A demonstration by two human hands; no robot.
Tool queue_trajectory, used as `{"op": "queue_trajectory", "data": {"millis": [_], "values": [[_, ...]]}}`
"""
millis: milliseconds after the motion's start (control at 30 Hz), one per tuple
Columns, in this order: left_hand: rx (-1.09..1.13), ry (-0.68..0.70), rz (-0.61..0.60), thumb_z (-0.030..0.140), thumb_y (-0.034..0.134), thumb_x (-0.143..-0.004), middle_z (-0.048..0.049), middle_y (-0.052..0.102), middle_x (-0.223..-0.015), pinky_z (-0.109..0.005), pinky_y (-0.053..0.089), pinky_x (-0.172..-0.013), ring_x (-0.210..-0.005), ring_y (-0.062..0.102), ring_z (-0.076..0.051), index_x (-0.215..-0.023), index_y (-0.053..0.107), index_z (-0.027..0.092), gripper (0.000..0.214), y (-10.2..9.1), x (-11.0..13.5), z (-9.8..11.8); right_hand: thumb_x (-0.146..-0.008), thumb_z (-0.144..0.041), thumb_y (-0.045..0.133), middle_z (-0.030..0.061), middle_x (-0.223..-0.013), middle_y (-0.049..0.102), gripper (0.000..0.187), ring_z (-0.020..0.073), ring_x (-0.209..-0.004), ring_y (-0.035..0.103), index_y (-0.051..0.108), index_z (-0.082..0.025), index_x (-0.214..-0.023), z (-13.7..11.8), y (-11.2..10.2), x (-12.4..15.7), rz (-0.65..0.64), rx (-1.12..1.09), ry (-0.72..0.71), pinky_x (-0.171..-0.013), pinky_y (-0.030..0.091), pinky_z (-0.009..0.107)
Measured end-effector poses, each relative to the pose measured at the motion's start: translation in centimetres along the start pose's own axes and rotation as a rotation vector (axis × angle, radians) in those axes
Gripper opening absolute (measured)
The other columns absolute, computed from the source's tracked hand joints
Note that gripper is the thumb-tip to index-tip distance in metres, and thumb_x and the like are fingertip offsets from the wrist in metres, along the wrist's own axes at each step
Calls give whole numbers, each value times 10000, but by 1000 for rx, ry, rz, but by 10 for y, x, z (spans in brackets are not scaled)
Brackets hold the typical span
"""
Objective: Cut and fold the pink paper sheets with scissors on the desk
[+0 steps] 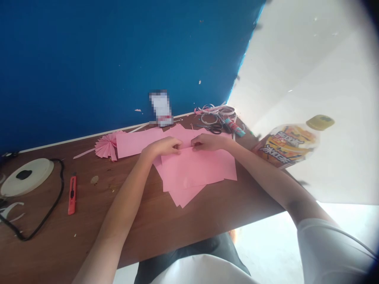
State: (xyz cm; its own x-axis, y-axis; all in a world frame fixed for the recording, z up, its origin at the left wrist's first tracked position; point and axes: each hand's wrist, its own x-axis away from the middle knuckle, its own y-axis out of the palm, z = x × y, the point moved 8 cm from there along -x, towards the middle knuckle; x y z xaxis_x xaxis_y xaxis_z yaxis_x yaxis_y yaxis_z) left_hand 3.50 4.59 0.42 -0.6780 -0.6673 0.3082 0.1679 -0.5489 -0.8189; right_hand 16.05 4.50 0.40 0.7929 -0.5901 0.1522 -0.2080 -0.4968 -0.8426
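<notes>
A stack of pink paper sheets (pixel 195 169) lies on the brown wooden table (pixel 148 232). My left hand (pixel 162 147) and my right hand (pixel 207 142) meet at the far edge of the top sheet, fingers curled and pinching that edge between them. Another pink sheet (pixel 136 142) lies behind, to the left. A folded pink paper fan (pixel 106 146) rests beside it.
A red utility knife (pixel 72 195) lies at the left, inside a black cable loop (pixel 44 221) by a white round device (pixel 26 176). Scissors (pixel 213 128), a glue stick (pixel 235 127) and paper strips sit at the back corner. A labelled bottle (pixel 291 142) stands at right.
</notes>
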Motion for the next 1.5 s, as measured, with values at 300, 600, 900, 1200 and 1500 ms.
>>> {"op": "queue_trajectory", "data": {"millis": [300, 600, 900, 1200, 1500], "values": [[110, 42, 134, 383, 554, -773, -41, 656, -944, -271, 357, -697, -803, 552, -179, -977, 652, 225, 276, -12, 1, 20, -822, -312, 508, 7, -703, 566, 192, 120, -635, 465, 577, -170, -713, 6, -11, 1, 88, 31, 58, -617, 288, 255], [49, 30, 164, 394, 522, -793, -22, 568, -671, -288, 278, -605, -619, 453, -150, -703, 621, 179, 253, -15, 0, -3, -839, -307, 481, 22, -725, 561, 198, 123, -639, 448, 568, -163, -735, 4, -16, 3, 99, 51, 84, -626, 294, 260], [58, -60, 203, 459, 465, -822, -11, 428, -589, -298, 243, -577, -555, 372, -142, -594, 467, 182, 359, -18, 2, -24, -815, -247, 481, 76, -952, 658, 180, 171, -803, 572, 627, -176, -895, 47, -15, 5, 154, 136, 393, -647, 341, 246], [315, -57, 411, 470, 463, -838, -32, 585, -809, -266, 362, -674, -726, 510, -153, -781, 553, 168, 320, -25, 4, -44, -766, -167, 470, 133, -1140, 640, 333, 307, -1035, 589, 620, -209, -1060, 63, -24, 21, 206, 167, 637, -736, 413, 331], [609, -133, 752, 494, 579, -760, -41, 594, -754, -240, 379, -612, -690, 522, -141, -749, 569, 136, 358, -27, 5, -70, -762, -209, 488, 183, -1069, 654, 289, 349, -971, 614, 678, -180, -978, 57, -27, 27, 212, 255, 729, -687, 438, 371]]}}
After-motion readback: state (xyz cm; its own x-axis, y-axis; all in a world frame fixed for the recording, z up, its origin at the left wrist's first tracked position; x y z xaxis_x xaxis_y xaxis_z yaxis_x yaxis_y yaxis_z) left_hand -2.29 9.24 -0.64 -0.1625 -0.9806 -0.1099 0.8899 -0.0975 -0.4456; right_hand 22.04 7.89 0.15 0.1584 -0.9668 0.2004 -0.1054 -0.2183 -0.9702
